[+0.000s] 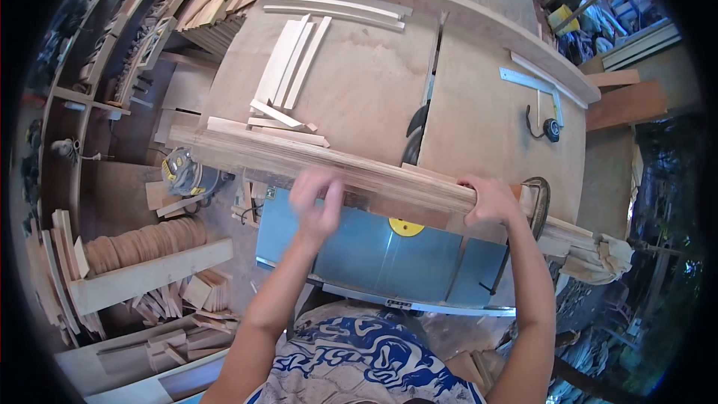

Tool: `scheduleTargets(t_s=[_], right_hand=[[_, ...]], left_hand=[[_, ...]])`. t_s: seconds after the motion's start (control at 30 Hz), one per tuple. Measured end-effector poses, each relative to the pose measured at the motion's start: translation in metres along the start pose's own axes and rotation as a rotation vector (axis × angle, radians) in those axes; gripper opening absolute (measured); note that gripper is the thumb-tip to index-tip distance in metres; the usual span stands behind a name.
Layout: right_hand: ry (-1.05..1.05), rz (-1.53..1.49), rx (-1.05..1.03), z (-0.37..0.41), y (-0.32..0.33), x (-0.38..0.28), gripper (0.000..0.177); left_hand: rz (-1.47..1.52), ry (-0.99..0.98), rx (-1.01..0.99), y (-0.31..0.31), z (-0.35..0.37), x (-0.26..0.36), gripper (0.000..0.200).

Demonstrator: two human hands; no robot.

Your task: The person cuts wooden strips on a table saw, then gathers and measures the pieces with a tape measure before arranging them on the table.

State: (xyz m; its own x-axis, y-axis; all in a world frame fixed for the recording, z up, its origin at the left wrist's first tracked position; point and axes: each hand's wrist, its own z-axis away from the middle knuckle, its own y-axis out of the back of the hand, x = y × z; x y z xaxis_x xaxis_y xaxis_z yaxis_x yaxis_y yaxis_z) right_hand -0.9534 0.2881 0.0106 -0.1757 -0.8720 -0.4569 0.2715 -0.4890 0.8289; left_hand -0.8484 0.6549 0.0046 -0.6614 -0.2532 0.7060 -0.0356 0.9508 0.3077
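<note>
Timber plank lies across the counter. Our right hand wraps its fingers around it. Our left hand is blurred just over it, so we cannot tell its grip.

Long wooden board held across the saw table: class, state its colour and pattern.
The long wooden board is pale tan with darker lengthwise streaks; the head view shows it best.
</note>
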Motion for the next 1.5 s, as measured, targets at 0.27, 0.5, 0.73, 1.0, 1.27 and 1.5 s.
scheduleTargets(t_s=[0.27,0.5,0.73,1.0,1.27,1.5], right_hand=[[-0.050,-0.087,-0.079,0.003,0.005,0.003,0.096],[-0.174,0.014,0.141,0.041,0.003,-0.045,0.100],[-0.306,0.257,0.548,0.055,-0.041,-0.085,0.090],[-0.427,0.279,0.568,0.049,-0.062,-0.092,0.067],[-0.430,0.215,0.550,0.079,-0.064,-0.113,0.056],[-0.141,0.057,0.338,0.192,-0.108,-0.131,0.061]], left_hand=[[-0.391,0.582,-0.885,0.149,0.323,-0.073,0.022],[1.191,1.494,0.311,0.071,0.361,-0.221,0.081],[0.863,2.093,0.228,0.095,0.362,-0.205,0.080],[0.888,1.765,0.192,0.139,0.388,-0.164,0.082],[-0.181,1.104,-0.598,0.356,0.476,-0.186,0.047],[-0.543,1.045,-0.052,0.429,0.486,-0.096,0.031]])
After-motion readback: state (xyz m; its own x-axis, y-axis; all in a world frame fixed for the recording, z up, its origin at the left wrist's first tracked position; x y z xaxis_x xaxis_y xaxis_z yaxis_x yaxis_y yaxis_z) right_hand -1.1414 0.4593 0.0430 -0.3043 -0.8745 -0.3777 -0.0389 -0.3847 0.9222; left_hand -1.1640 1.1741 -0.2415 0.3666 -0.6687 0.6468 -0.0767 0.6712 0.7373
